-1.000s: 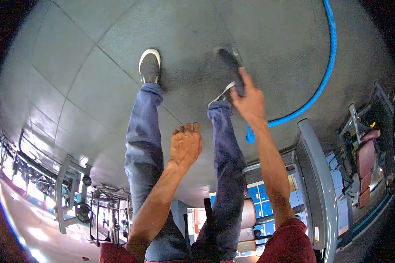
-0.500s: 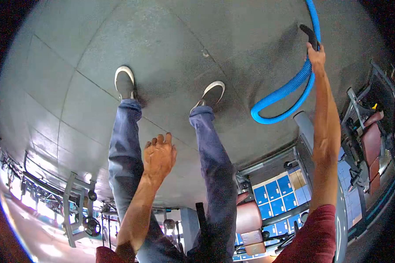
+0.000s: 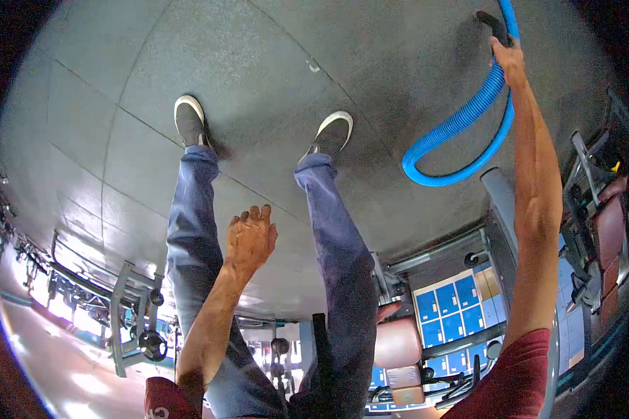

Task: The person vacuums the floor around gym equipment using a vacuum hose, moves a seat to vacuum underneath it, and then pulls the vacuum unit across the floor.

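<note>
My right hand (image 3: 508,59) reaches far out at the upper right, its fingers wrapped round the black wand end (image 3: 493,26) of a vacuum hose. The ribbed blue vacuum hose (image 3: 454,126) runs from that grip, bends in a loop low over the floor and passes back up beside the hand out of view. My left hand (image 3: 250,237) hangs in front of my legs, back upward, with loosely bent fingers somewhat apart and nothing visible in them. Its palm side is hidden.
My two dark shoes (image 3: 335,131) stand apart on the dark tiled floor (image 3: 258,63). A padded gym bench (image 3: 398,342) and blue lockers (image 3: 447,307) are at the lower right. More exercise machines (image 3: 611,223) line the right edge, and a weight rack (image 3: 129,321) stands lower left.
My right hand has moved up and slightly right in view, carrying the black wand end and hose. My left hand has shifted slightly; the whole view has tilted a little.
</note>
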A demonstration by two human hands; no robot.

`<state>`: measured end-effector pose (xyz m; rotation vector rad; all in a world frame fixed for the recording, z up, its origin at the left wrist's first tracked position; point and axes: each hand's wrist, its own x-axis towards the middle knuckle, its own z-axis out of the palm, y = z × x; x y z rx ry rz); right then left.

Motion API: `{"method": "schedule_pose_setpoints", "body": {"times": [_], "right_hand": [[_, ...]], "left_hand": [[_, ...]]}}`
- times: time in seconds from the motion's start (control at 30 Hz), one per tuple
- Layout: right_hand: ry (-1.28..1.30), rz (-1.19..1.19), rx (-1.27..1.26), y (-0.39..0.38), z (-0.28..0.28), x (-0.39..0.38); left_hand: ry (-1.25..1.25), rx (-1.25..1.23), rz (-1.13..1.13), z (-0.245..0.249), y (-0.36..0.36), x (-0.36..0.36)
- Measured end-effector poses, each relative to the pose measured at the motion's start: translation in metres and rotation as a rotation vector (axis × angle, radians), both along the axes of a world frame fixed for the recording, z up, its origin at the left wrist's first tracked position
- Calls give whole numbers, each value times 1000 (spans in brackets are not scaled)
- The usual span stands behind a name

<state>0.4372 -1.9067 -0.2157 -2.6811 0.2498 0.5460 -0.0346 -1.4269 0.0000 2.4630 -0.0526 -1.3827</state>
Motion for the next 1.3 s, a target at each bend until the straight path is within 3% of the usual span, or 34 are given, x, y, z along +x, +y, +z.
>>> {"method": "schedule_pose_setpoints", "body": {"times": [0.17, 0.33, 0.6, 0.77, 0.87, 0.97, 1.27, 1.3], "right_hand": [[9, -196, 64, 55, 22, -44], [-63, -48, -133, 67, 6, -76], [198, -322, -38, 152, 52, -152], [11, -114, -183, 153, 31, -198], [-72, 4, -248, 156, 24, -228], [303, -383, -5, 221, 76, -247], [33, -45, -123, 244, 46, -336], [165, -95, -98, 252, 52, -339]], "left_hand": [[25, -13, -14, -7, -1, -17], [58, 2, 7, -5, 10, -14], [-13, -32, 56, 2, 39, -20], [-105, -50, 37, 7, 59, -25], [-41, -67, 25, 12, 76, -15], [-77, -65, 4, 18, 93, -7], [-119, -36, -66, 19, 104, -51], [-92, -63, -43, 18, 98, -57]]}}
